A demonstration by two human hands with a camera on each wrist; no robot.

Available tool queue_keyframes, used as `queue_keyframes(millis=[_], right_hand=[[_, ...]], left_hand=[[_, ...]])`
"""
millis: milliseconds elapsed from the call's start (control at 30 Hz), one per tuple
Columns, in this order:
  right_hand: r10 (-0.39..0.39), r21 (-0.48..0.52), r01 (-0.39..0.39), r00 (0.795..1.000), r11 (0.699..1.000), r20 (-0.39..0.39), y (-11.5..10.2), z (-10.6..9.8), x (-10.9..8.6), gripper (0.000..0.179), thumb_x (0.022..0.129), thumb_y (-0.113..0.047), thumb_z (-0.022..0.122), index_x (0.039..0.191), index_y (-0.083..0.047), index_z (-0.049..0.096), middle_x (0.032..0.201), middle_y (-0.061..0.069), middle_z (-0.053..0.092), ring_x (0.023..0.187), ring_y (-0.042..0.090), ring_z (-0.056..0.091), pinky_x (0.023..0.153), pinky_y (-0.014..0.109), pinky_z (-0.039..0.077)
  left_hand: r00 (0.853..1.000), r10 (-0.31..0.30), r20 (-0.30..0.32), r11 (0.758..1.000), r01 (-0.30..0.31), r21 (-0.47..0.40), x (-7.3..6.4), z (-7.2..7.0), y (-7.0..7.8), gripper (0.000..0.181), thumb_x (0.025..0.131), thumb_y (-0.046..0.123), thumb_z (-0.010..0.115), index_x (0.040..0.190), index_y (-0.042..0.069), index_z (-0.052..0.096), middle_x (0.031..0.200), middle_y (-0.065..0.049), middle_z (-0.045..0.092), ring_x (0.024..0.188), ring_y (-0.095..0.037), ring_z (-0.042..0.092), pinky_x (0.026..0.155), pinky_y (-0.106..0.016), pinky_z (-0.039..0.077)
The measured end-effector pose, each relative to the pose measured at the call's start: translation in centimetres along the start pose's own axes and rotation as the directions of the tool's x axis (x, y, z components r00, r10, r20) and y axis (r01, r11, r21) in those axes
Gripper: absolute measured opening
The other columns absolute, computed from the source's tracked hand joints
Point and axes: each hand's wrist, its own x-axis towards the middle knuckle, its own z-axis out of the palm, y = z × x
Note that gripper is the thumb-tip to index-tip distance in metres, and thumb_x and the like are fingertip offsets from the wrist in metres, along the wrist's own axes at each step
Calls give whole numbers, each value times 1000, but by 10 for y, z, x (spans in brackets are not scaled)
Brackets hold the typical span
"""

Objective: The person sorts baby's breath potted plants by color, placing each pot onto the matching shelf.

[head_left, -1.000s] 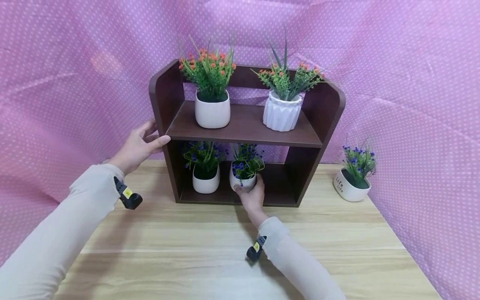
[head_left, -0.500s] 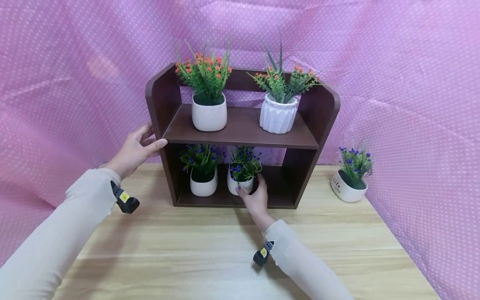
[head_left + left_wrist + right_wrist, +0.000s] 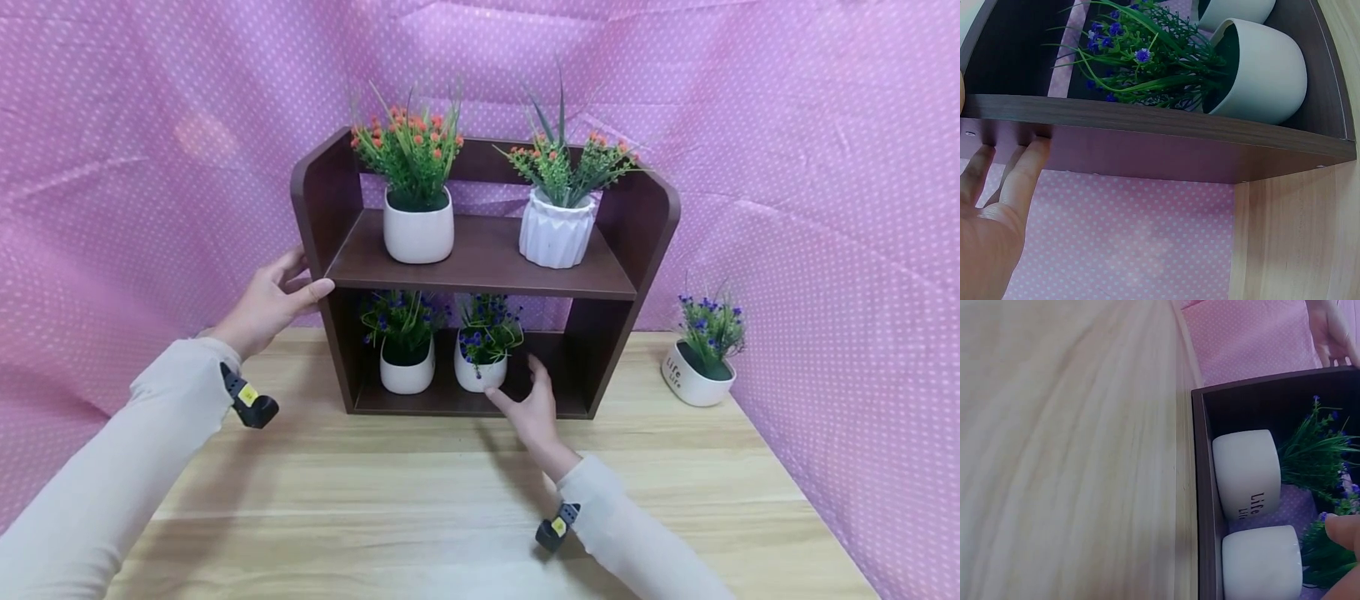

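Note:
A dark brown two-tier shelf (image 3: 480, 268) stands on the table. My left hand (image 3: 264, 302) holds its left side panel, with the thumb across the front edge and the fingers (image 3: 1025, 172) against the outer face. My right hand (image 3: 534, 414) is at the lower tier, thumb and fingers spread around nothing. Its thumb tip is close to a white pot with blue flowers (image 3: 480, 372); contact cannot be told. Left of that pot stands another white pot with blue flowers (image 3: 407, 375), which shows lettering in the right wrist view.
On the upper tier stand a white pot with orange flowers (image 3: 418, 233) and a ribbed white pot with orange flowers (image 3: 557, 236). A "Life" pot with blue flowers (image 3: 699, 383) sits on the wooden table (image 3: 390, 508), right of the shelf. Pink dotted cloth (image 3: 810, 208) hangs behind.
My right hand has let go of the right-hand lower pot and drawn back to the right, its fingers spreading. The pot stays on the lower tier. My left hand keeps its place on the shelf.

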Motion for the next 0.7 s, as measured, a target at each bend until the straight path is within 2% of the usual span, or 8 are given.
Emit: queue_keyframes(millis=[400,700], right_hand=[[34,102,-43,996,994,81,7,-43,-23,87,79,-16,80,147,-2,28,151,21,30,139,42,25,115,52,25],[94,36,-98,991,995,90,18,-85,-37,87,83,-20,76,149,-3,23,154,20,25,143,35,22,117,50,22]], left_hand=[[1000,2,-1,1000,-2,-12,-1,0,0,73,94,23,63,154,17,22,156,-13,26,137,-33,36,85,-15,52],[1000,11,-1,1000,-11,-22,1,0,0,71,93,22,64,153,18,25,156,-11,29,137,-32,37,85,-16,52]])
